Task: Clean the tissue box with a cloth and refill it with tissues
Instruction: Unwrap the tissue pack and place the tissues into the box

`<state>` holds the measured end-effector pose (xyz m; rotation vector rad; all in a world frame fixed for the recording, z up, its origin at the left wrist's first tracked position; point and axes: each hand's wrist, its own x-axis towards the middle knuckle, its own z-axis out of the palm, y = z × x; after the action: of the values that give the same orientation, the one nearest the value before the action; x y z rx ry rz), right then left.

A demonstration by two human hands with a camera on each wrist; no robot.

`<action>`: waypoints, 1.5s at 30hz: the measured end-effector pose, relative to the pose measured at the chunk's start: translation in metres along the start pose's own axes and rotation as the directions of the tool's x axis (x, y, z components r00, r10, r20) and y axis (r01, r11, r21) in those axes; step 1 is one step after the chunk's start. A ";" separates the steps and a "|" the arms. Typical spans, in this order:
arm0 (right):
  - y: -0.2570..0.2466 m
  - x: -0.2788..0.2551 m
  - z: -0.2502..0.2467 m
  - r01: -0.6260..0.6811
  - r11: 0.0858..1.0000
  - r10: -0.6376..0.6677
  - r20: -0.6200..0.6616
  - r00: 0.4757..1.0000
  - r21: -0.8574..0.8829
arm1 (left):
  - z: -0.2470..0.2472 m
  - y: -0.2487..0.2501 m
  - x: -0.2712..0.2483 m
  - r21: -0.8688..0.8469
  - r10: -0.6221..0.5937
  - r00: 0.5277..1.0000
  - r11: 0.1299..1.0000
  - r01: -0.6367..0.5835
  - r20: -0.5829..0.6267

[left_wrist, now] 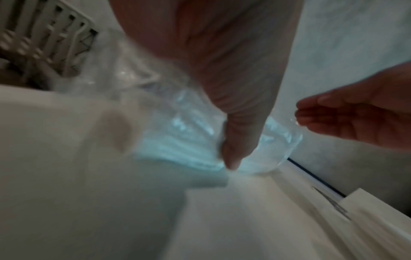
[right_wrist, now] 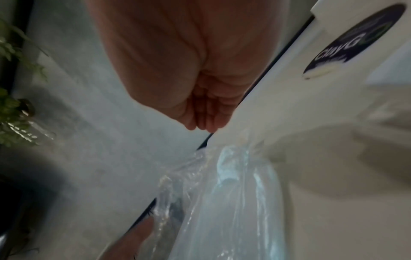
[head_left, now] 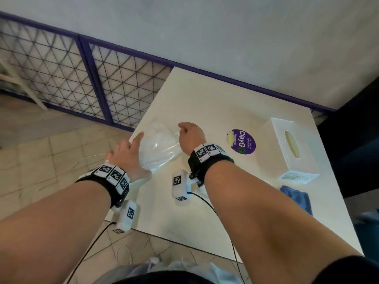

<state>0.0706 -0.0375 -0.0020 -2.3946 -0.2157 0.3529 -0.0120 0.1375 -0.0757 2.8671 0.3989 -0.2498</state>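
Observation:
A pack of tissues in clear plastic wrap [head_left: 159,146] lies near the left edge of the white table [head_left: 205,103]. My left hand [head_left: 127,154] holds its near-left end, index finger straight along the edge and the thumb [left_wrist: 235,140] pressed over the plastic [left_wrist: 177,140]. My right hand [head_left: 189,136] is at the pack's far-right side, its bunched fingertips [right_wrist: 206,123] pinching the wrapper's edge [right_wrist: 233,202]. The white tissue box [head_left: 287,124] stands upright at the right, slot up, untouched. A blue cloth [head_left: 297,196] lies in front of it.
A round purple sticker [head_left: 244,142] sits on the table between the pack and the box. Tiled floor drops away just left of the pack. A purple-framed wire fence [head_left: 61,68] runs behind, and something dark [head_left: 359,140] stands off the table's right edge.

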 end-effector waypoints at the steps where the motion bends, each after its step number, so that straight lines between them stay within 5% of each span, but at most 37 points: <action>1: -0.003 0.005 0.006 -0.008 1.000 0.007 0.002 1.000 0.016 | 0.003 -0.005 -0.005 -0.023 0.026 0.998 0.999 -0.027 -0.054; 4: -0.010 0.016 0.023 -0.052 0.998 0.055 0.070 0.996 -0.039 | 0.011 -0.020 -0.020 -0.022 0.106 0.981 0.994 -0.111 -0.160; 9: -0.015 0.015 0.045 -0.032 0.930 0.159 0.324 0.933 -0.366 | 0.018 -0.040 -0.030 0.045 0.241 0.947 0.970 -0.237 -0.214; 13: -0.013 0.015 0.059 -0.158 0.931 0.261 0.297 0.918 -0.329 | 0.021 -0.044 -0.030 0.051 0.315 0.904 0.948 -0.314 -0.289; 20: -0.011 0.006 0.045 -0.187 0.878 0.332 0.279 0.901 -0.440 | 0.028 -0.039 -0.030 0.071 0.387 0.860 0.920 -0.386 -0.331; 29: -0.005 -0.001 0.055 -0.301 0.879 0.415 0.280 0.866 -0.371 | 0.038 -0.041 -0.030 0.085 0.471 0.780 0.872 -0.482 -0.412; 34: -0.002 -0.008 0.053 -0.389 0.870 0.476 0.317 0.820 -0.302 | 0.043 -0.043 -0.032 0.066 0.466 0.785 0.873 -0.483 -0.409; 45: 0.004 -0.019 0.058 -0.368 0.922 0.387 0.290 0.875 -0.118 | 0.048 -0.044 -0.037 0.047 0.482 0.784 0.861 -0.506 -0.391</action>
<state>0.0346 -0.0095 -0.0424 -2.4227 0.1114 0.9195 -0.0660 0.1577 -0.1240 2.8210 -0.2951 0.4311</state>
